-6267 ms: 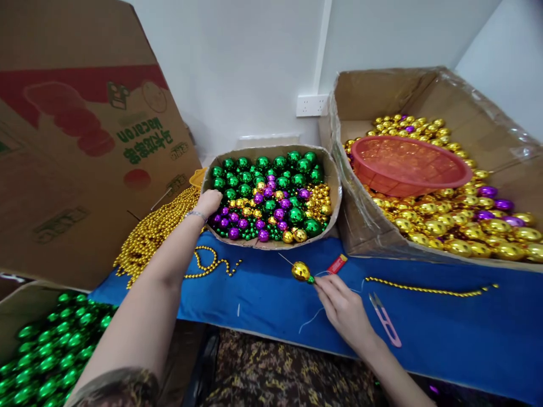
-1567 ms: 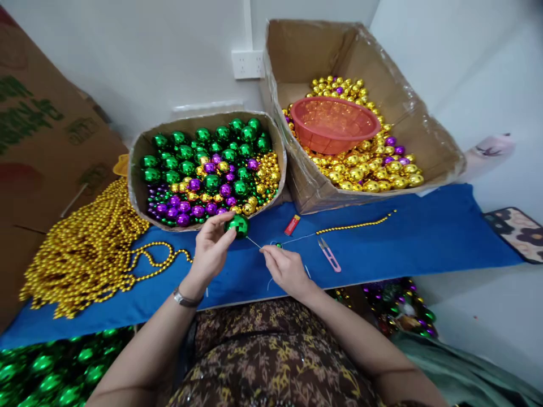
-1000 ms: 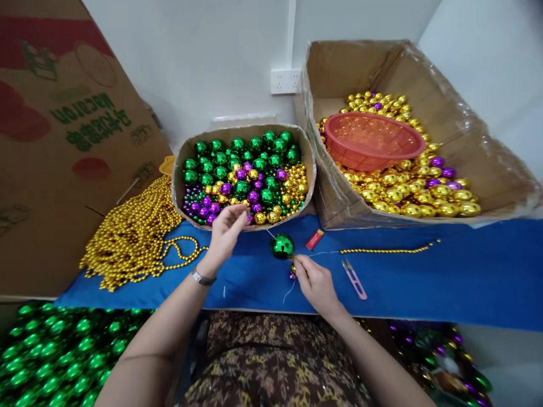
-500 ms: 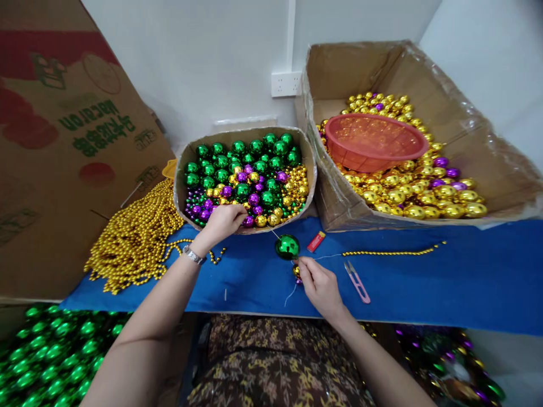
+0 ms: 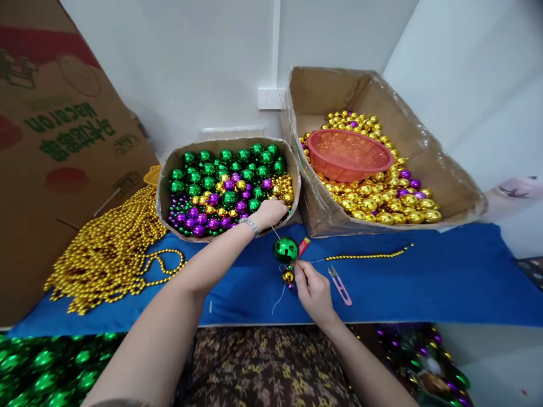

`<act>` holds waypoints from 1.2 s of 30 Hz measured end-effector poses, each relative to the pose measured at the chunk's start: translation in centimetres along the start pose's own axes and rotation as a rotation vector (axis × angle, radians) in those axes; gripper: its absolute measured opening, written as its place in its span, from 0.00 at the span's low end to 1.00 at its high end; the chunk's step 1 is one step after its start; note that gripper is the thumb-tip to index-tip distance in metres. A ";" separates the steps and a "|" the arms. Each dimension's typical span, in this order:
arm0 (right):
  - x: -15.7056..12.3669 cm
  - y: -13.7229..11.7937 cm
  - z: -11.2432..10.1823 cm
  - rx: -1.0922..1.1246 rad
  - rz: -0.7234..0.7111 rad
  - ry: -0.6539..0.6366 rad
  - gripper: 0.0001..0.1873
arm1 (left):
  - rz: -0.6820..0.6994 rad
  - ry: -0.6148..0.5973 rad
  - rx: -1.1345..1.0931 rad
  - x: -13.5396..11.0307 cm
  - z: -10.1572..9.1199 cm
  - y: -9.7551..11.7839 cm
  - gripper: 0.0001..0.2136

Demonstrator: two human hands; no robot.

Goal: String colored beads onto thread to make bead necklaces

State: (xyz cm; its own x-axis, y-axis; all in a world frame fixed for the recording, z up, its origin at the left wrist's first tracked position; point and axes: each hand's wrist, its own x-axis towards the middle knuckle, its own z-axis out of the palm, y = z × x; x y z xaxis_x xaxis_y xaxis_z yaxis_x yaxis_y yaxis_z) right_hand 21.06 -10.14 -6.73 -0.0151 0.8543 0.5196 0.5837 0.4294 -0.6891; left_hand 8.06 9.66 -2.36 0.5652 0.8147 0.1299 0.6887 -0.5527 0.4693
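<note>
My left hand (image 5: 270, 213) reaches over the near right side of a cut-down cardboard box (image 5: 163, 217), fingers curled down at the small gold beads (image 5: 287, 183); the fingertips are partly hidden. My right hand (image 5: 314, 288) pinches a thin needle just below a shiny green ball (image 5: 285, 249). The needle's tip (image 5: 275, 232) sticks out from the ball's upper left. Below the ball hang a smaller gold ball (image 5: 288, 276) and a tiny purple bead (image 5: 291, 286), with loose white thread (image 5: 278, 301). A thread leads right to a string of gold beads (image 5: 369, 256).
Pink thread snips (image 5: 340, 285) and a small red packet (image 5: 304, 246) lie on the blue cloth (image 5: 250, 299). A heap of gold bead strands (image 5: 106, 249) is at left. A large carton (image 5: 428, 152) with gold balls and a red basket (image 5: 350, 155) stands back right.
My left hand has moved right across the box, from the purple balls to the gold beads. My right hand stays at the green ball. The view has shifted.
</note>
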 end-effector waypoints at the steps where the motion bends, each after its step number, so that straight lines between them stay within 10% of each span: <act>1: 0.1 0.0 0.0 0.001 0.001 0.001 0.10 | -0.003 0.007 0.001 0.0 0.1 0.0 0.10; 8: 0.3 -0.1 -0.4 0.000 0.018 0.005 0.10 | -0.041 0.092 -0.125 -2.2 -2.5 -0.1 0.05; 16: 0.5 -0.3 -0.2 -0.026 -0.029 -0.027 0.09 | -0.368 0.245 -1.457 -11.0 -5.0 1.1 0.11; 36: 0.1 -0.7 0.9 -0.071 -0.134 -0.084 0.11 | -0.438 0.332 -1.622 -14.7 -3.2 1.5 0.12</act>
State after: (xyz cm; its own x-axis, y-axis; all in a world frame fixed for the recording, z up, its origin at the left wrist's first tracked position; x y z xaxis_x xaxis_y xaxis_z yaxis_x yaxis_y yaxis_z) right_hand 19.97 -10.08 -6.65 -0.1624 0.8137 0.5582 0.6280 0.5216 -0.5775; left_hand -0.68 -2.61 -0.73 0.2183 0.9598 -0.1762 -0.4946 0.2645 0.8279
